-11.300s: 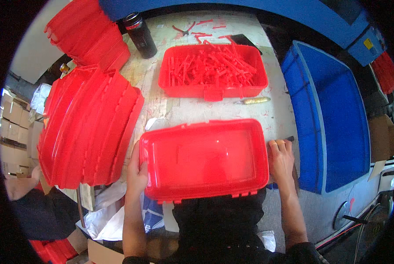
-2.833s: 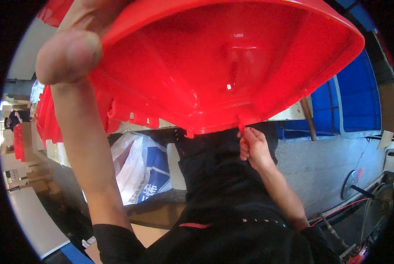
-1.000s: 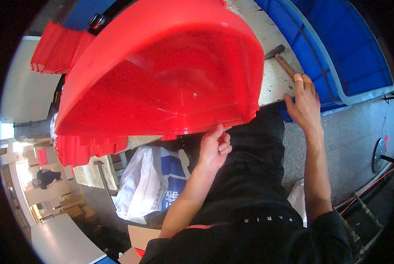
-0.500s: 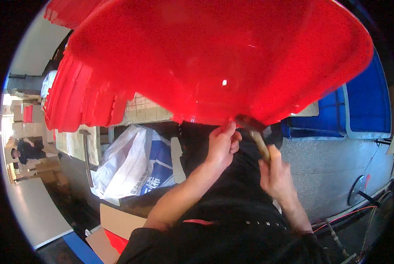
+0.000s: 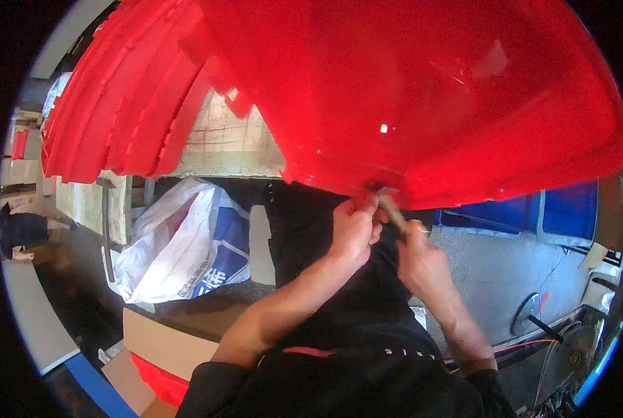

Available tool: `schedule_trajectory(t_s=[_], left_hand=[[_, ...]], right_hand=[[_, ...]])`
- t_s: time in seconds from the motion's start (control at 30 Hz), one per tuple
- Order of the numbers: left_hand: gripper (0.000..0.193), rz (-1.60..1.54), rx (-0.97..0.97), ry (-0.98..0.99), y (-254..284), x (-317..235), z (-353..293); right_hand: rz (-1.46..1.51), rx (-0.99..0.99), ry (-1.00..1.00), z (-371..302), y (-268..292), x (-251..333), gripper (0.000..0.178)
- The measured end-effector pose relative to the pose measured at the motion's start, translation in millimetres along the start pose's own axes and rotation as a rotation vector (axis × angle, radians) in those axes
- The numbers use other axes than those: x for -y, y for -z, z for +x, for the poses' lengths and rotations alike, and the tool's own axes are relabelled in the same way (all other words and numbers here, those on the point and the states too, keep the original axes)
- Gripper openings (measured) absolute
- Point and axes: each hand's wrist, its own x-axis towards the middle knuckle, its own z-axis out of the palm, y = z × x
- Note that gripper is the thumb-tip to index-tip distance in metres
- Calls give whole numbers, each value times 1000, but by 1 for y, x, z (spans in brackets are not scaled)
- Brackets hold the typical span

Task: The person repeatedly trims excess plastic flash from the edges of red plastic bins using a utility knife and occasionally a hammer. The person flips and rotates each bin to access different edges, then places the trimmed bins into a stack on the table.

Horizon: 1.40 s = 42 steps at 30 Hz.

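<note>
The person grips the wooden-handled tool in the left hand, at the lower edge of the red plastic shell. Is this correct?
Not the left hand: the head view shows the wooden-handled tool in the right hand, at the lower edge of the red plastic shell.

1. a white and blue bag [image 5: 172, 244] slumps, crumpled, left of centre.
2. behind it, a strip of pale, stained table [image 5: 228, 139] shows.
3. a dark rod [image 5: 106, 230] stands upright beside the bag, in front of a wooden board [image 5: 120, 209].
4. at lower left, an open carton [image 5: 165, 341] holds something red [image 5: 161, 376].
5. near the left rim, a grey panel [image 5: 36, 313] leads down to a blue strip [image 5: 99, 386].
6. above that panel, a person [image 5: 22, 230] in dark clothes, blurred.
7. on the right, a blue tub [image 5: 569, 212], with brown cardboard [image 5: 612, 219] next to it.
8. below the tub, a grey floor [image 5: 478, 272] and a round disc [image 5: 524, 313] with a black bar.
9. near the disc, a red cable [image 5: 544, 341].
</note>
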Motion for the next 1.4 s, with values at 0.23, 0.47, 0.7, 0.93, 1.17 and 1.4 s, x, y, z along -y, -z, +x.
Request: schedule_trajectory(t_s=[0.23,0.47,0.7,0.93,1.17,1.4], left_hand=[[9,-70,12,31,0,-4,2],[9,-188,41,157,9,-8,12],[15,-224,178,237,28,-4,26],[29,-229,195,170,-4,5,9],[54,421,613,483,-17,-51,-32],[23,1463,408,-1162,-43,-187,-61]], right_hand=[[35,-71,96,-20,24,-14,37],[666,-782,-74,-52,47,-48,32],[-204,-503,-413,27,28,-127,39],[367,-351,152,53,45,-45,81],[150,-199,123,140,54,-21,36],[-296,277,169,240,103,-16,27]])
